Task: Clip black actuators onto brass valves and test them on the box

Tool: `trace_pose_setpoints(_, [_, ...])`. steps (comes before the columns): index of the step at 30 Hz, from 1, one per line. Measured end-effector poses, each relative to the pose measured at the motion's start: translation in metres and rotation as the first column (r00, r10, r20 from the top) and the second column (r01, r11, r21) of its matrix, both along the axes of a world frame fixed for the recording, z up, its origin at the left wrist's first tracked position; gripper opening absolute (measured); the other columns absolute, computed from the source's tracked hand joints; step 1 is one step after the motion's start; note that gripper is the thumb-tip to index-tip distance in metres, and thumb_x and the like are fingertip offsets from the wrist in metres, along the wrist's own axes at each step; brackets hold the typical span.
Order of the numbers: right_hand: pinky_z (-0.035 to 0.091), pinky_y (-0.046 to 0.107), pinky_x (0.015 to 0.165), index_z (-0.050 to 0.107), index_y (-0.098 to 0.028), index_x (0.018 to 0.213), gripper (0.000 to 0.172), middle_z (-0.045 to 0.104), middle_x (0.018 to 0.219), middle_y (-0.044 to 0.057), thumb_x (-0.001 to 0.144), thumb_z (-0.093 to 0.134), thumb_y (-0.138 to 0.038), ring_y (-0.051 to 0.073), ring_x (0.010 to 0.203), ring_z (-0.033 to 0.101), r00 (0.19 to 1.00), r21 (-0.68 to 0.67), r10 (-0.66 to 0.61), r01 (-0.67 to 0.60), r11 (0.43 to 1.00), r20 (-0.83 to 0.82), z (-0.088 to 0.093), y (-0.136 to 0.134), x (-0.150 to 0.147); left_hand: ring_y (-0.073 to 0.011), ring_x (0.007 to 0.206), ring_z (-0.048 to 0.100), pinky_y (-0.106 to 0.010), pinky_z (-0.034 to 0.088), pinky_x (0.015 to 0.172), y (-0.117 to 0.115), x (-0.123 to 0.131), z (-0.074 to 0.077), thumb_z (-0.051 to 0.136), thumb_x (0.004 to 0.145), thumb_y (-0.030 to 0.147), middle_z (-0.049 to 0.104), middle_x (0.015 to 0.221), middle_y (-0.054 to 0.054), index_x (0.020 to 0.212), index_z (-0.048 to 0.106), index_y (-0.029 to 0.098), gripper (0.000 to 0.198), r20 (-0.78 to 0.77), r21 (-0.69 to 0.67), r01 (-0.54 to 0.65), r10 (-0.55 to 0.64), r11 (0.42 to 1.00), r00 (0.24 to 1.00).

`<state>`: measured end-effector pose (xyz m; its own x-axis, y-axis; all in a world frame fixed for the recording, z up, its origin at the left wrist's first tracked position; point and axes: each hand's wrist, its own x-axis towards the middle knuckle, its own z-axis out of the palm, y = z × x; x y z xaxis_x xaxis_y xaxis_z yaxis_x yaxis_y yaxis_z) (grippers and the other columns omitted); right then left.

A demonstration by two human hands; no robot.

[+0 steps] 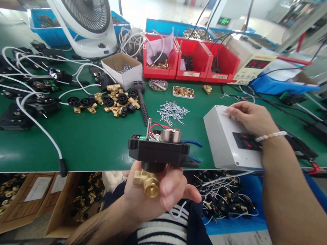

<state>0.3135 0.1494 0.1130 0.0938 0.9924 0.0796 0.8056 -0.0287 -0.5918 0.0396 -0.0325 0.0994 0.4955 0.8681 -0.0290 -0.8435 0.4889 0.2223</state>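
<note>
My left hand [159, 190] holds up a valve assembly [157, 150] in front of the table edge: a black housing with exposed wiring and a metal cylinder on top, and a brass fitting [146, 182] below, gripped in my palm. My right hand [251, 116], with a bead bracelet at the wrist, rests curled on top of a white box [223, 141] with a black panel with red switches, at the table's front right.
On the green table lie brass and black parts [115, 99], a pile of metal clips [172, 112], a black-handled tool [142, 102], wired black units [29, 95] at left, a white fan [84, 14], red bins [192, 59] and a meter [252, 68]. Boxes of parts sit below the table.
</note>
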Motion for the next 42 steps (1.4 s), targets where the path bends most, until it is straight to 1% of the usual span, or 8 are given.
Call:
trace_pose_setpoints(5, [0.036, 0.03, 0.064, 0.065, -0.017, 0.079, 0.014, 0.058, 0.063, 0.0, 0.079, 0.065, -0.03, 0.013, 0.057, 0.043, 1.0, 0.006, 0.004, -0.004, 1.0, -0.02, -0.001, 0.002, 0.0, -0.002, 0.035, 0.029, -0.027, 0.055, 0.073, -0.001, 0.001, -0.008, 0.08, 0.077, 0.042, 0.042, 0.046, 0.01, 0.064, 0.06, 0.018, 0.034, 0.131, 0.072, 0.008, -0.018, 0.997, 0.991])
trace_pose_setpoints(8, [0.037, 0.029, 0.065, 0.066, -0.015, 0.079, 0.012, 0.056, 0.061, -0.001, 0.08, 0.065, -0.028, 0.012, 0.056, 0.042, 1.0, -0.003, -0.021, 0.021, 1.0, -0.007, 0.0, 0.002, -0.002, -0.0021, 0.034, 0.026, -0.025, 0.054, 0.071, 0.0, 0.003, -0.011, 0.083, 0.075, 0.041, 0.038, 0.043, 0.013, 0.07, 0.062, 0.018, 0.031, 0.121, 0.086, 0.015, -0.025, 0.996, 0.992])
trace_pose_setpoints(12, [0.036, 0.028, 0.065, 0.067, -0.014, 0.082, 0.01, 0.057, 0.064, -0.001, 0.085, 0.067, -0.024, 0.011, 0.057, 0.043, 1.0, -0.009, -0.015, 0.015, 1.0, -0.006, 0.001, 0.001, -0.001, -0.0006, 0.034, 0.025, -0.022, 0.054, 0.074, 0.001, 0.003, -0.009, 0.083, 0.075, 0.05, 0.04, 0.044, 0.013, 0.07, 0.064, 0.016, 0.039, 0.173, 0.114, 0.012, -0.032, 0.993, 0.984])
trace_pose_setpoints(19, [0.034, 0.027, 0.064, 0.068, -0.013, 0.083, 0.007, 0.056, 0.061, -0.003, 0.089, 0.068, -0.017, 0.01, 0.056, 0.042, 1.0, -0.004, -0.002, 0.002, 1.0, -0.022, -0.001, 0.001, 0.0, 0.0002, 0.035, 0.024, -0.02, 0.055, 0.077, 0.0, 0.003, -0.008, 0.082, 0.078, 0.043, 0.041, 0.046, 0.012, 0.076, 0.069, 0.014, 0.032, 0.243, 0.117, -0.003, -0.026, 0.993, 0.97])
trace_pose_setpoints(29, [0.034, 0.028, 0.064, 0.068, -0.013, 0.083, 0.006, 0.06, 0.066, -0.001, 0.088, 0.068, -0.016, 0.01, 0.058, 0.045, 0.999, 0.0, 0.006, -0.006, 1.0, -0.033, -0.001, 0.0, 0.001, 0.0007, 0.034, 0.022, -0.019, 0.055, 0.077, 0.0, 0.004, -0.008, 0.084, 0.076, 0.048, 0.039, 0.045, 0.013, 0.079, 0.071, 0.014, 0.037, 0.241, 0.122, 0.006, -0.036, 0.993, 0.97])
trace_pose_setpoints(35, [0.038, 0.03, 0.067, 0.068, -0.015, 0.081, 0.011, 0.061, 0.065, -0.001, 0.083, 0.068, -0.026, 0.012, 0.058, 0.046, 0.999, 0.021, 0.026, -0.025, 0.999, -0.042, -0.006, 0.005, 0.007, -0.0004, 0.035, 0.022, -0.021, 0.055, 0.078, -0.001, 0.002, -0.011, 0.078, 0.083, 0.027, 0.042, 0.047, 0.013, 0.1, 0.073, 0.015, 0.021, 0.285, 0.077, 0.028, -0.049, 0.997, 0.957])
trace_pose_setpoints(38, [0.041, 0.031, 0.068, 0.068, -0.016, 0.08, 0.018, 0.061, 0.065, 0.001, 0.079, 0.069, -0.034, 0.015, 0.06, 0.05, 0.998, 0.045, 0.043, -0.042, 0.998, -0.037, -0.009, 0.008, 0.011, -0.0008, 0.036, 0.023, -0.022, 0.056, 0.079, -0.002, 0.002, -0.012, 0.078, 0.085, 0.038, 0.043, 0.048, 0.013, 0.103, 0.073, 0.012, 0.032, 0.313, 0.072, 0.03, -0.051, 0.997, 0.948])
trace_pose_setpoints(42, [0.045, 0.033, 0.068, 0.069, -0.016, 0.08, 0.032, 0.064, 0.067, 0.003, 0.076, 0.068, -0.049, 0.018, 0.063, 0.056, 0.994, 0.084, 0.11, -0.109, 0.991, -0.008, -0.013, 0.01, 0.017, -0.0004, 0.036, 0.023, -0.021, 0.055, 0.079, -0.002, 0.002, -0.013, 0.08, 0.081, 0.02, 0.042, 0.048, 0.014, 0.1, 0.073, 0.016, 0.02, 0.305, 0.091, 0.021, -0.048, 0.996, 0.951])
